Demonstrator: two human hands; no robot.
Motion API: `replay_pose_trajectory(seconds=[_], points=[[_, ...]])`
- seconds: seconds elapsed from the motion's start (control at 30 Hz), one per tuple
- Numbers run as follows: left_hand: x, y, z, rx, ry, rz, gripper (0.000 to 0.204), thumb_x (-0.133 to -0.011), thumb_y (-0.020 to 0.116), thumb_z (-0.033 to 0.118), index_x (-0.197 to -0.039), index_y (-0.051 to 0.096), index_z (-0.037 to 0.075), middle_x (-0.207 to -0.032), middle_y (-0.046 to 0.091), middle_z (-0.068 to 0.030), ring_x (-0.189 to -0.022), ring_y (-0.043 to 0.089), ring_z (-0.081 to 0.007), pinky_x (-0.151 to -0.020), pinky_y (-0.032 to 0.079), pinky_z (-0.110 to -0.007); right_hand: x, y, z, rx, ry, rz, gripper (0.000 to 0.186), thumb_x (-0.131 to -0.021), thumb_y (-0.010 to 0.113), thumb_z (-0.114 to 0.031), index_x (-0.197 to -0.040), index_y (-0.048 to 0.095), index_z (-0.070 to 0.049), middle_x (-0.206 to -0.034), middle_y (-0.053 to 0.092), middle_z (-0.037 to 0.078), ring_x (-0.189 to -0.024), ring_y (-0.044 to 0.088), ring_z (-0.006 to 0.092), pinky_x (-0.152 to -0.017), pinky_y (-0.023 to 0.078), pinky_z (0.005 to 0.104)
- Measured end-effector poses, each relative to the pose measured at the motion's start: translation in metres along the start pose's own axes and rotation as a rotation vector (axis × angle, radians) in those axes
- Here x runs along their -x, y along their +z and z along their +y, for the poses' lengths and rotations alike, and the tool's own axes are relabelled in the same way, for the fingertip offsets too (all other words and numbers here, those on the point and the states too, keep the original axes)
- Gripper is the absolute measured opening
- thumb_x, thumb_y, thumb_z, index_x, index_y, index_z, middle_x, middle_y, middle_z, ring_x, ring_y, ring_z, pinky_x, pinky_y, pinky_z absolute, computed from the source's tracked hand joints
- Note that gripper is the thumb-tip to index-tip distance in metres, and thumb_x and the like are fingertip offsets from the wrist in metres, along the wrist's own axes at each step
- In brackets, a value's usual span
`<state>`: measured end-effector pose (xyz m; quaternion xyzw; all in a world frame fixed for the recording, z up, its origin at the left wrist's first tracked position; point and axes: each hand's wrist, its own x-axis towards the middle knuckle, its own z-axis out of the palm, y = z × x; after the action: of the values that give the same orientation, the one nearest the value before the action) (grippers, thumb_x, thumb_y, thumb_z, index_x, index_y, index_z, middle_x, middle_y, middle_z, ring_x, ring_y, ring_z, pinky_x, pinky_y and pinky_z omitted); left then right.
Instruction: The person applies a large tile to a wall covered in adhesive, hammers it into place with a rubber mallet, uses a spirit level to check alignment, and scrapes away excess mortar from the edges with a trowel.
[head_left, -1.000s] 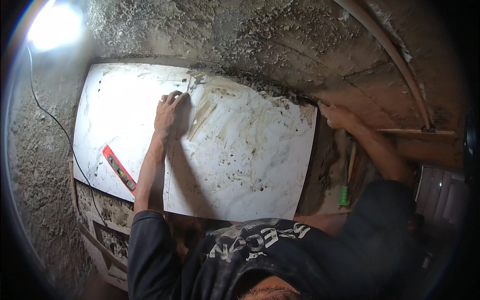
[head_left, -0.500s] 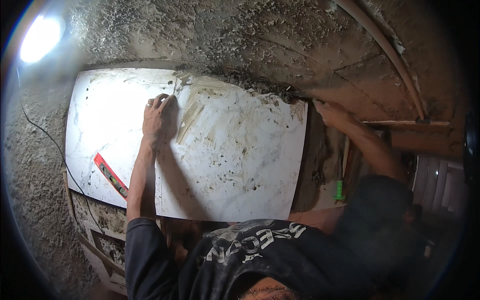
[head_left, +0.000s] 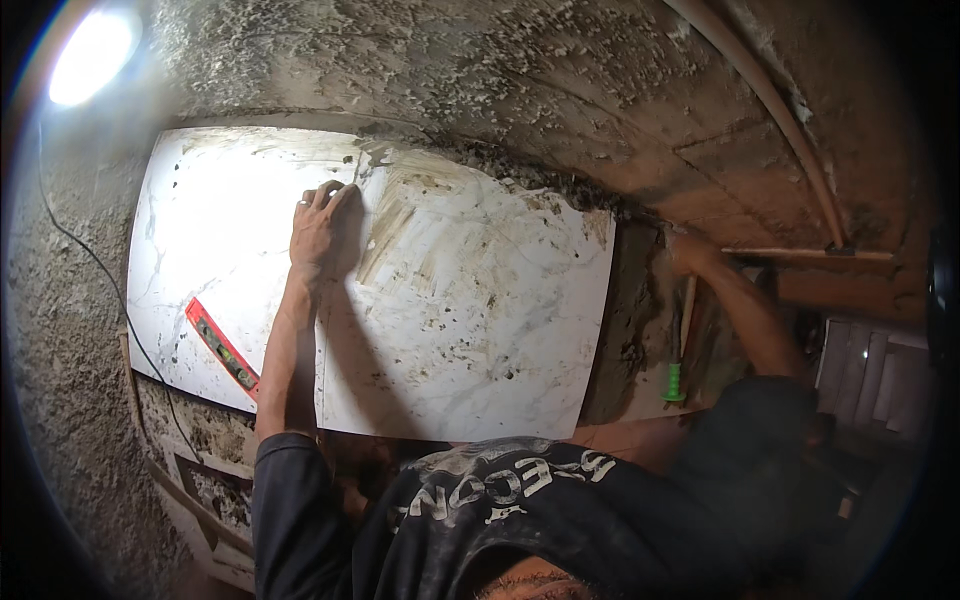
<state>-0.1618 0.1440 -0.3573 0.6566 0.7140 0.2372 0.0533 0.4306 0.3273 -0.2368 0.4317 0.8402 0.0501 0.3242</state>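
Two white marbled wall tiles stand side by side, the left tile (head_left: 240,210) brightly lit and the right tile (head_left: 470,300) smeared with mortar. My left hand (head_left: 320,230) rests on them near the top of their seam, fingers bent and a little apart, holding nothing; a ring shows on one finger. Beyond the right tile's upper right corner is my right hand (head_left: 688,250), closed and blurred. A thin dark tool (head_left: 643,214), perhaps a trowel, seems to stick out of it toward the mortar along the tile's top edge. A red spirit level (head_left: 222,350) lies slanted against the left tile.
A tool with a green handle (head_left: 674,383) stands upright right of the tiles. Rough mortared wall (head_left: 480,80) rises above them. A bright lamp (head_left: 95,58) with a black cable (head_left: 85,255) hangs at left, and a bent pipe (head_left: 780,100) runs down at upper right.
My right hand has drawn away from the tile's corner, to the right and slightly down. My left hand stays at the seam. The whole view has shifted a little.
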Motion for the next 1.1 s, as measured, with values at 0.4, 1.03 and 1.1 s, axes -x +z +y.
replay_pose_trajectory(seconds=[0.4, 1.03, 1.1], points=[[0.007, 0.005, -0.022, -0.045, 0.043, -0.02, 0.052, -0.074, 0.051, 0.007, -0.125, 0.053, 0.017, -0.121, 0.051, -0.001, -0.102, 0.048, -0.0241, -0.087, 0.04, -0.035, -0.058, -0.159, -0.112, -0.192, 0.068, -0.462, 0.027, -0.06, 0.052, -0.006, -0.08, 0.064, 0.008, -0.072, 0.064, 0.025, -0.063, 0.065, 0.034, -0.055, 0.05, 0.0434], [0.01, 0.005, -0.026, 0.013, 0.018, -0.024, 0.058, -0.072, 0.052, -0.002, -0.127, 0.052, 0.016, -0.126, 0.048, -0.0056, -0.108, 0.046, -0.0273, -0.091, 0.039, -0.038, -0.136, -0.237, -0.226, 0.1, -0.083, -0.649, 0.029, -0.065, 0.057, -0.013, -0.086, 0.069, 0.003, -0.078, 0.067, 0.018, -0.072, 0.066, 0.0283, -0.061, 0.05, 0.042], [0.01, 0.005, -0.026, -0.007, 0.038, -0.026, 0.057, -0.071, 0.055, 0.002, -0.126, 0.051, 0.016, -0.125, 0.048, -0.0043, -0.108, 0.046, -0.0252, -0.09, 0.038, -0.036, -0.132, -0.249, -0.235, 0.103, -0.111, -0.646, 0.029, -0.065, 0.056, -0.012, -0.086, 0.069, 0.003, -0.078, 0.067, 0.019, -0.072, 0.066, 0.0281, -0.061, 0.05, 0.0418]])
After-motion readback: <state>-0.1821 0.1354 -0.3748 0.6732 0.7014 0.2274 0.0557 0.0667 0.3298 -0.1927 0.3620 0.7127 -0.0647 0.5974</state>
